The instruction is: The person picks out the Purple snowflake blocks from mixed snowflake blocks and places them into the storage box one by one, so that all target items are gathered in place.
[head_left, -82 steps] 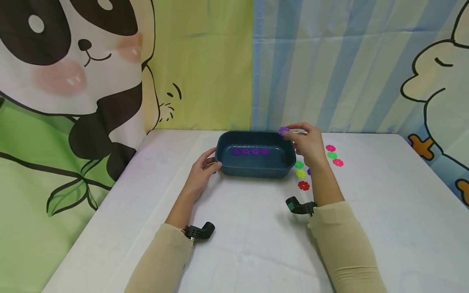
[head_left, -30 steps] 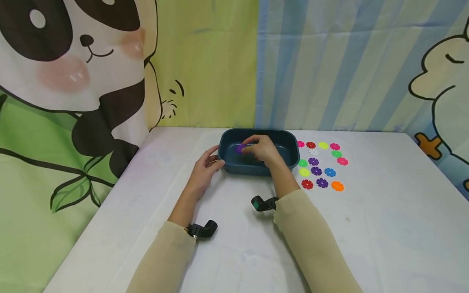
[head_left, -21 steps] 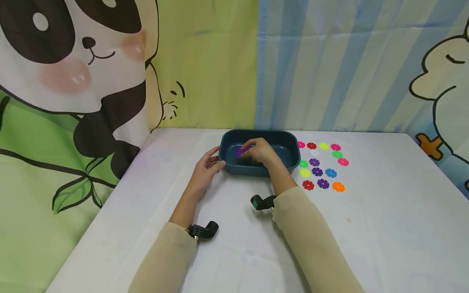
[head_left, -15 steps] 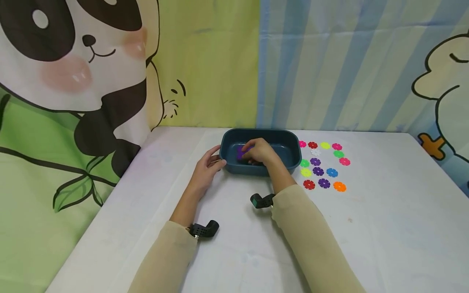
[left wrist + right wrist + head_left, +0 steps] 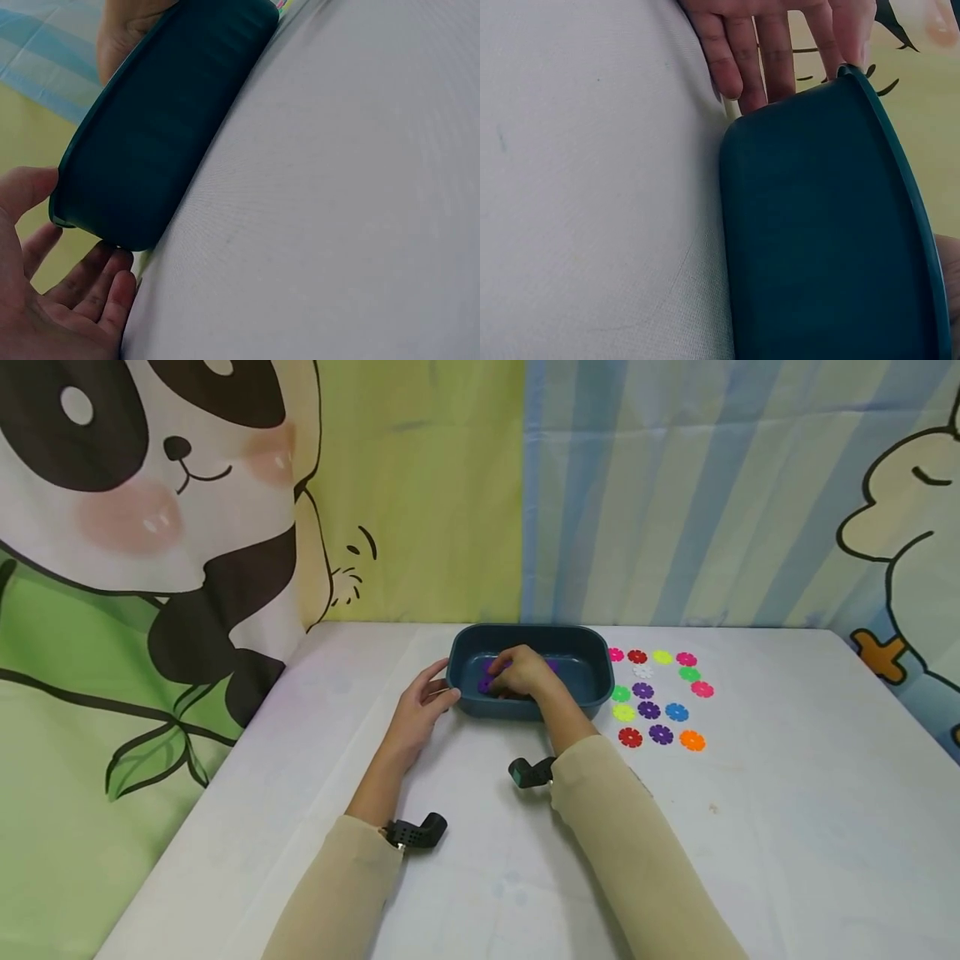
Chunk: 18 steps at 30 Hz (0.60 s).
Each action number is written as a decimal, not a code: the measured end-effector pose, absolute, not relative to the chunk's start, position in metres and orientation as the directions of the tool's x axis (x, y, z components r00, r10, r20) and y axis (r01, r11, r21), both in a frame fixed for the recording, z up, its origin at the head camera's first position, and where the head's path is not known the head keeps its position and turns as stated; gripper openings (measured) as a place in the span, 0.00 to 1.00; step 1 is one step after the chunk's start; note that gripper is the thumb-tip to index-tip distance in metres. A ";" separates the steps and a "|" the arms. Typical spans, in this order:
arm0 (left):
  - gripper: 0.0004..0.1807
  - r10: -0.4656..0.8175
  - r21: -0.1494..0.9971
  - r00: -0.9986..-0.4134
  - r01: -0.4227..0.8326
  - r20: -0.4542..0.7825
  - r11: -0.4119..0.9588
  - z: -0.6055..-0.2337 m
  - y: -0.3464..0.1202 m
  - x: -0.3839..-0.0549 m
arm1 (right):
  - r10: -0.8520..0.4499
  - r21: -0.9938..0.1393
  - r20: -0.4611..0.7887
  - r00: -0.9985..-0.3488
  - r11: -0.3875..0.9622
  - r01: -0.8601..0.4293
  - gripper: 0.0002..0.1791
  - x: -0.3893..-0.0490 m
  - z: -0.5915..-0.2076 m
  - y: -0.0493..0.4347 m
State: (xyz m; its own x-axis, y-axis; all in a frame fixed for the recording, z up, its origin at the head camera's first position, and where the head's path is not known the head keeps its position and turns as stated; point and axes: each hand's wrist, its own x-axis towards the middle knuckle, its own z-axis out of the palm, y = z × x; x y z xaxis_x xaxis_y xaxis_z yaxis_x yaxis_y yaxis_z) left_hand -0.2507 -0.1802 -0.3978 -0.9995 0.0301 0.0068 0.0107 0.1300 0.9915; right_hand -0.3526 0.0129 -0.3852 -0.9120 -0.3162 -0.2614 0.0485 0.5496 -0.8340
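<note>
A dark blue plastic tub [image 5: 585, 681] stands at the back middle of the table. My left hand [image 5: 417, 710] holds its left end; in the left wrist view the thumb [image 5: 30, 187] is at the rim and the other fingers lie along the end wall. My right hand [image 5: 525, 672] reaches down inside the tub, fingers bent, at its left part. Purple flower-shaped discs [image 5: 486, 683] show beside and behind its fingertips; I cannot tell whether it pinches one. In both wrist views the tub wall hides the right fingertips.
Right of the tub, several flower-shaped discs lie flat in loose rows on the white table [image 5: 465, 860]: orange [image 5: 692, 741], blue [image 5: 677, 712], purple [image 5: 661, 735], red [image 5: 630, 737], green, yellow, pink and white. A printed curtain [image 5: 420, 485] hangs behind the table.
My right hand carried a purple disc from the tub's right rim into its left part and lowered it near the floor. Purple discs show again around the fingers. My left hand stayed put.
</note>
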 end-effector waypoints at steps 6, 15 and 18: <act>0.34 0.024 0.992 -0.999 -0.024 -0.027 0.123 -0.400 -0.180 -0.254 | -0.341 -0.839 -0.268 -0.901 0.543 0.044 0.17 -0.353 -0.383 0.014; 0.34 0.016 0.993 -1.000 -0.002 -0.004 0.119 -0.426 -0.186 -0.269 | -0.336 -0.877 -0.255 -0.907 0.476 0.070 0.18 -0.349 -0.380 0.017; 0.33 0.008 0.992 -1.000 0.011 0.011 0.123 -0.427 -0.186 -0.269 | -0.314 -0.890 -0.228 -0.922 0.450 0.067 0.18 -0.348 -0.377 0.019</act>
State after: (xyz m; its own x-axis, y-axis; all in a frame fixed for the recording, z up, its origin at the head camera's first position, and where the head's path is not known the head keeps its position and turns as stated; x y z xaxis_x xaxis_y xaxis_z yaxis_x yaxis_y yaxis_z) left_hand -0.2690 -0.1860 -0.4270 -0.9999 0.0080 0.0106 0.0115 0.1227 0.9924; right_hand -0.3479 0.0185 -0.3771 -0.9217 -0.3140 -0.2278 0.0666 0.4504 -0.8903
